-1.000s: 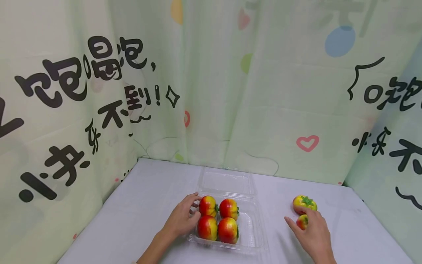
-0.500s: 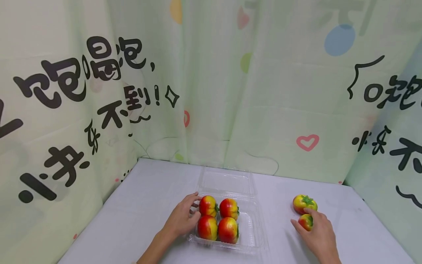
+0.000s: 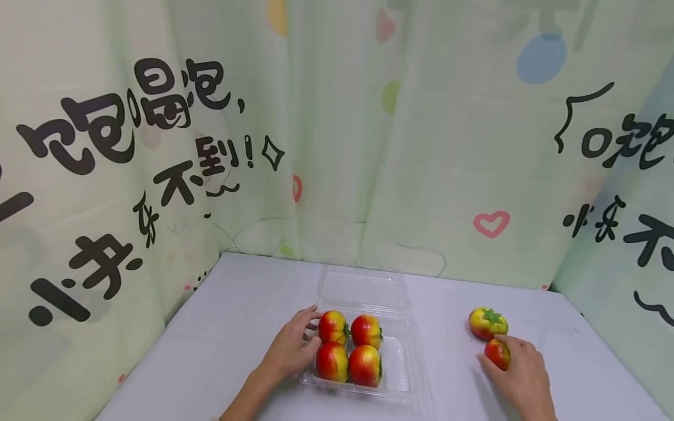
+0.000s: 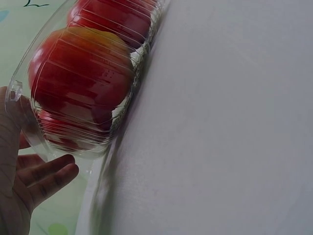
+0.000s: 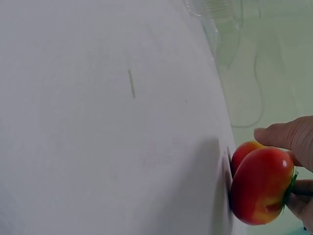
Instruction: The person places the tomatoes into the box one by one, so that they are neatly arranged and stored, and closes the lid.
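Observation:
My right hand (image 3: 518, 374) has its thumb and fingers about a small red-and-yellow tomato (image 3: 497, 354) on the white table. The right wrist view shows fingers against the green stem end of that tomato (image 5: 261, 186), with the thumb near its upper side. Just behind it sits another yellow-and-red tomato (image 3: 487, 323), stem star facing up. My left hand (image 3: 289, 346) rests at the left side of a clear plastic clamshell box (image 3: 402, 365), fingers loosely extended and touching its wall. Several tomatoes (image 3: 364, 365) fill the box's left part.
The box's transparent lid (image 3: 363, 289) lies folded back behind it. A pale green printed curtain (image 3: 337, 146) hangs round the back and sides of the white-covered table (image 3: 247, 304).
My right hand has moved rightward and closed in on the nearer tomato, which has shifted right and turned its stem end toward the hand. My left hand stays put; the head view has tilted slightly.

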A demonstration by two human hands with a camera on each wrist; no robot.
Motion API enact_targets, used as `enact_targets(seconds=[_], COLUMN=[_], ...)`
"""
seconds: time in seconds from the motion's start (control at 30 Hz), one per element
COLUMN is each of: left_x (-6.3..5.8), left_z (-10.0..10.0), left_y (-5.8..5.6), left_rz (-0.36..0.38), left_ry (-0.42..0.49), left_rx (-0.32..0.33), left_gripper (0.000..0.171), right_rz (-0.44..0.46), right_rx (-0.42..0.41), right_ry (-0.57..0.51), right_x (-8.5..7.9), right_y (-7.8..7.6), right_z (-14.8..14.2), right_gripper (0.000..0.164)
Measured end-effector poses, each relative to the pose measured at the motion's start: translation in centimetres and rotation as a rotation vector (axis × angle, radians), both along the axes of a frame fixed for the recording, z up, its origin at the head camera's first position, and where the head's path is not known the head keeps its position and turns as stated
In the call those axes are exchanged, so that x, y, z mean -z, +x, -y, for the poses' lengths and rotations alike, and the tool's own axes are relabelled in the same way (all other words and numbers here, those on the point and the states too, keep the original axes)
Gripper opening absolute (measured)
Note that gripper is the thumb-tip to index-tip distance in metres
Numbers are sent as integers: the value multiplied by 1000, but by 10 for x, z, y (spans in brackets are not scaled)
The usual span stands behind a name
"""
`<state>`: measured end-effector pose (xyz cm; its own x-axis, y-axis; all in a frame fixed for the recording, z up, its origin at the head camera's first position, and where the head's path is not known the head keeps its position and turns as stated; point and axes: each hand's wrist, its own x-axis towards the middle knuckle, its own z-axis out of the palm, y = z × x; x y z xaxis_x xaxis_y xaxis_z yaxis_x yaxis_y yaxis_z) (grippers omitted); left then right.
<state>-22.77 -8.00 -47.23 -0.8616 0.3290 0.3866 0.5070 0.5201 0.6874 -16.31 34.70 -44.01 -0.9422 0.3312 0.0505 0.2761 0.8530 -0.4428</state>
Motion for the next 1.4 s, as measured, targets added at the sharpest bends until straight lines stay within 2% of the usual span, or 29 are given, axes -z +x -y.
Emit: enact_targets(seconds=[0.2, 0.37, 0.63, 1.0, 1.4], left_x=[-2, -1, 1, -1, 0], left_z=[0, 0, 0, 1, 0], left_y=[0, 0, 1, 0, 0], left_rz=[29, 24, 3, 28, 35], left_ry=[2, -5, -10, -5, -1], left_rx=[-3, -8, -1, -8, -3], left_gripper=[42, 42, 42, 43, 43], right_rz=[38, 33, 36, 7, -50], right_rx=[21, 51, 46, 67, 7], right_ry=[-31, -36, -35, -62, -56], right_x=[0, 1, 2, -4, -12], right_y=[-1, -1, 2, 2, 0], right_z=[-2, -2, -7, 2, 16], right_gripper=[72, 71, 72, 71, 69])
